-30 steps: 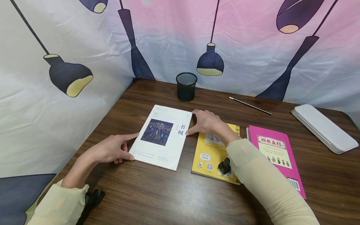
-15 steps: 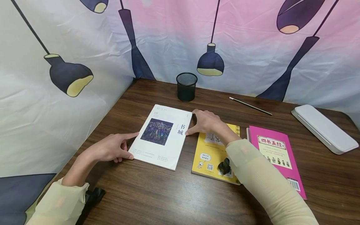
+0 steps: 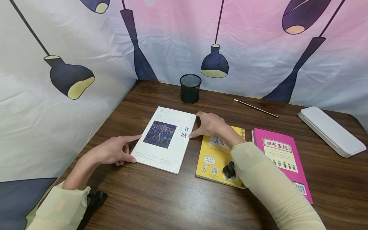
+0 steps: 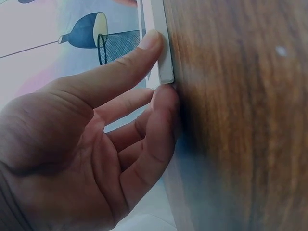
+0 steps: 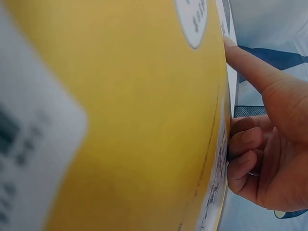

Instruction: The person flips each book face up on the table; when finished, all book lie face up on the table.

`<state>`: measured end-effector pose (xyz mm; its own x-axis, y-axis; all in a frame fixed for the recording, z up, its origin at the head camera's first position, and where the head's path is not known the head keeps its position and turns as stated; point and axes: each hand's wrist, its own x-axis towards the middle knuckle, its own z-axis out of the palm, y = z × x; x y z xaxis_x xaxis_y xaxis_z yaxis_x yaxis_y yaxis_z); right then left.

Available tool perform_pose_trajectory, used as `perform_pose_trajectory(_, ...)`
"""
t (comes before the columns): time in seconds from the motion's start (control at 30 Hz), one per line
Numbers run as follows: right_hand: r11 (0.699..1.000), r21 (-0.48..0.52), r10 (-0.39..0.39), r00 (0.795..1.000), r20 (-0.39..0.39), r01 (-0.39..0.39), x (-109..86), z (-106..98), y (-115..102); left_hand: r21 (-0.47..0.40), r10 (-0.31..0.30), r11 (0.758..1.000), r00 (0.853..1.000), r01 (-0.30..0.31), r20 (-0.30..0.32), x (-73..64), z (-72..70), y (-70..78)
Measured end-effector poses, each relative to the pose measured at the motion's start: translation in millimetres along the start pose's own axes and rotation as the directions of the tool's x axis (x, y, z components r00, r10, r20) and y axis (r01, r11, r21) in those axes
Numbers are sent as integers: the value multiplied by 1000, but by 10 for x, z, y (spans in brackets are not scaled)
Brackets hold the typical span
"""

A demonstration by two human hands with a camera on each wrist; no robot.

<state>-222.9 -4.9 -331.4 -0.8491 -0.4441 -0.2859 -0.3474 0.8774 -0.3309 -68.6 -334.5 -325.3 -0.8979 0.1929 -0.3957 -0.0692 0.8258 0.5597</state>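
A white book with a dark square picture lies on the wooden table between both hands. At its left side is my left hand, the index fingertip on the edge and the thumb at the near corner. That thumb lies against the book's edge in the left wrist view, the other fingers bent beside the corner. Opposite, my right hand touches the right edge with thumb and index finger spread apart. Its remaining fingers are bent. Beneath the right forearm lies a yellow book, partly hidden by the sleeve.
Right of the yellow book lies a pink book, partly under the right sleeve. A black mesh pen cup stands at the back. A pencil and a white case lie farther right. Printed cloth hangs behind the table.
The near end of the white book has shifted slightly left, turning it a little. Both hands keep their places at its edges.
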Motion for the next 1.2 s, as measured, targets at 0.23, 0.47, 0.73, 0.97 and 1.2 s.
perform_pose_trajectory(0.23,999,49,-10,1000,22,9,-30,-31,46,57,-35,998,999,34,4,31,-14,64)
perform_pose_trajectory(0.47,992,128,-19,1000,-14,20,-148,-165,130,163,3,987,1000,2,-28,63,-70,293)
perform_pose_trajectory(0.73,986,164,-29,998,-49,37,-253,-352,279,165,113,980,994,-110,-7,193,10,531)
perform_pose_trajectory(0.97,983,175,-36,995,-96,53,-381,-457,497,91,221,971,975,-221,12,329,117,667)
perform_pose_trajectory(1.2,976,216,-6,996,-94,26,-512,-503,726,41,333,942,942,-334,27,469,240,799)
